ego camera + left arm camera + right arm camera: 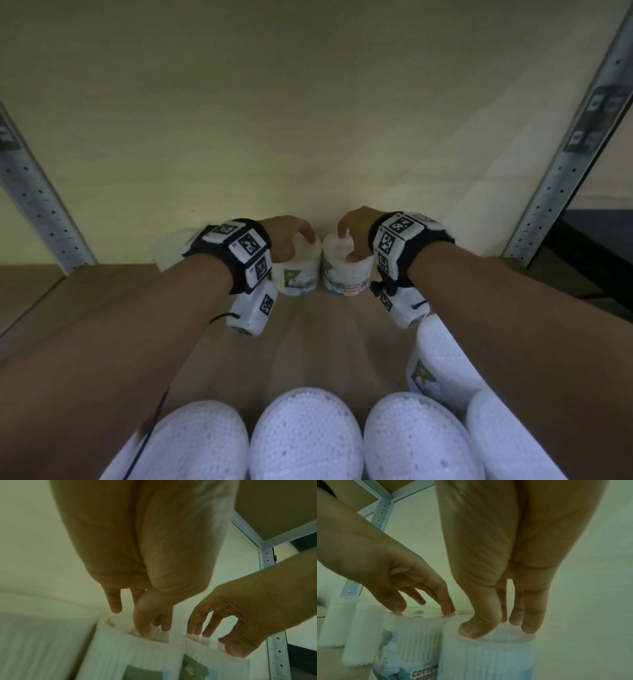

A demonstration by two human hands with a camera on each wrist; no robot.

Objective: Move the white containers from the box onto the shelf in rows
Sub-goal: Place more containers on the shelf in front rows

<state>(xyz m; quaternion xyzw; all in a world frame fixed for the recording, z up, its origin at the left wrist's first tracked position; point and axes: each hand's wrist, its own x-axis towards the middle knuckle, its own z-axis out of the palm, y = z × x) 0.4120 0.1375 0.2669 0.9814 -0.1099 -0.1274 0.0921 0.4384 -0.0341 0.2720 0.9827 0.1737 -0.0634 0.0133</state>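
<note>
Left hand [289, 236], fingers spread, fingertips touched lid of left white container [297, 274]; right hand [354, 236] likewise on right white container [346, 279]. Both upright, just beside each other, at back of shelf [308, 342], near pale wall [239, 102].

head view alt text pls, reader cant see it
The left hand rests on the left cotton bud tub, the right hand on the right tub, side by side at the shelf back. More tubs line the front.
</note>
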